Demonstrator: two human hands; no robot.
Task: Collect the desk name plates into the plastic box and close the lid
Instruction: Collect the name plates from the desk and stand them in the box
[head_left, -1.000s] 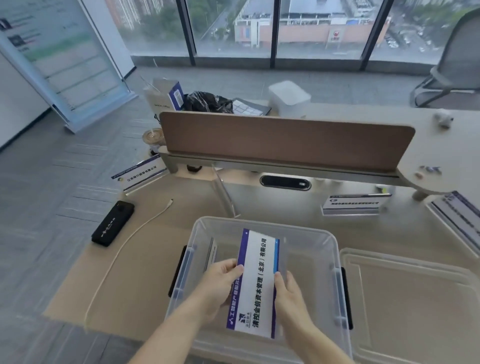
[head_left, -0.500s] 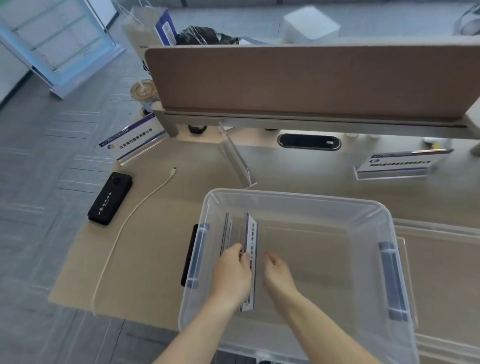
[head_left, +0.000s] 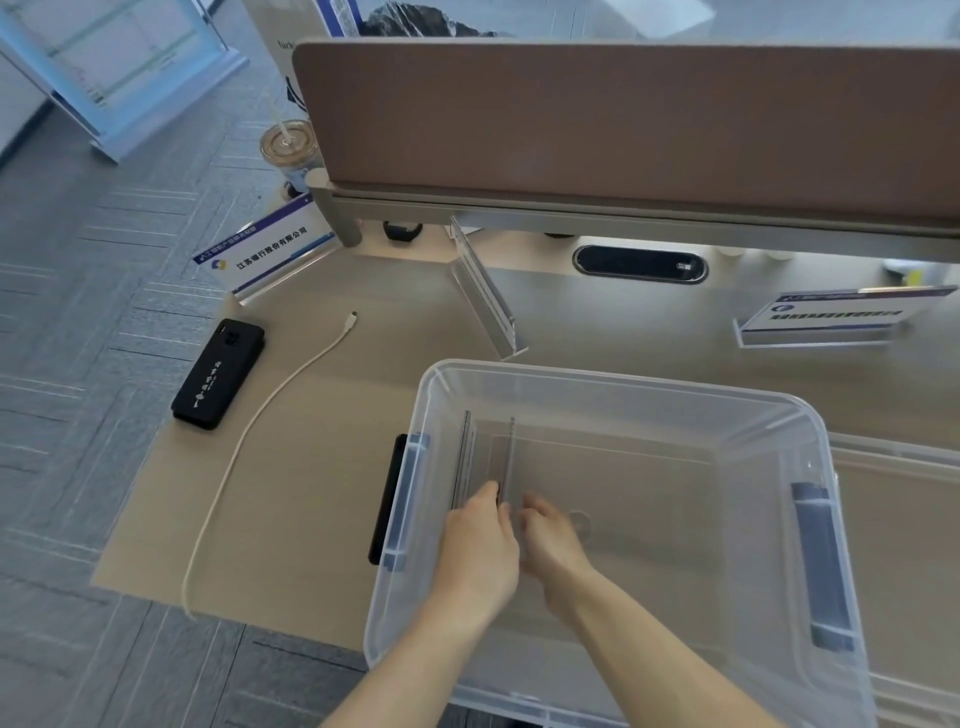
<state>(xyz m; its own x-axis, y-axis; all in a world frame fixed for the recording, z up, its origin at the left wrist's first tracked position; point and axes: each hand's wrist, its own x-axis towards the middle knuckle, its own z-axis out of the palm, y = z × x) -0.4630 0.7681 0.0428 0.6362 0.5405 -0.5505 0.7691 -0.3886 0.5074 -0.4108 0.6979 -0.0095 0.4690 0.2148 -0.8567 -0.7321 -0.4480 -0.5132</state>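
A clear plastic box (head_left: 613, 382) stands open on the desk in front of me. Both hands are inside it at the left. My left hand (head_left: 480, 551) and my right hand (head_left: 553, 543) hold a name plate (head_left: 508, 457) standing on edge between them. Another plate (head_left: 464, 457) stands on edge against the box's left wall. On the desk, a name plate (head_left: 270, 249) stands at the far left, a clear plate (head_left: 485, 296) sits edge-on behind the box, and a third (head_left: 831, 314) stands at the far right. The lid (head_left: 904, 545) lies flat to the right of the box.
A black phone (head_left: 218, 374) and a white cable (head_left: 260, 431) lie left of the box near the desk's left edge. A brown divider screen (head_left: 623, 124) runs across the back. An iced drink cup (head_left: 291, 153) stands behind its left end.
The name plate went from flat above the box to standing on edge inside it, near the left wall. Both hands went down with it, and the view tilted downward.
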